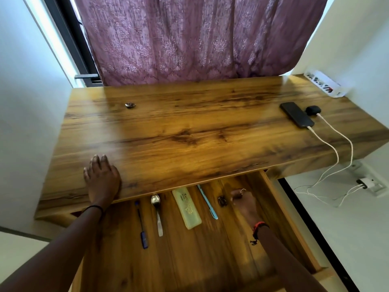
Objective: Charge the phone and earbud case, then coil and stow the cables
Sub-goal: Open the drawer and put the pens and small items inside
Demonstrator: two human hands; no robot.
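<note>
A black phone (pixel 296 114) lies on the right part of the wooden desk (pixel 189 127), with a small black earbud case (pixel 313 110) just beside it. A white cable (pixel 328 144) is plugged into each; both run over the desk's front edge down to a white charger (pixel 366 183) in a wall socket. My left hand (pixel 102 178) rests flat on the desk's front left. My right hand (pixel 245 202) reaches deep into the open drawer (pixel 280 209) under the desktop; its fingers are blurred and partly hidden.
The drawer holds a blue pen (pixel 141 226), a spoon (pixel 157 211), a pale green case (pixel 186 207), a light blue pen (pixel 207 204) and a small dark object (pixel 221 201). A small padlock (pixel 130 105) sits far left on the desk. A white power strip (pixel 325 86) lies at the back right corner.
</note>
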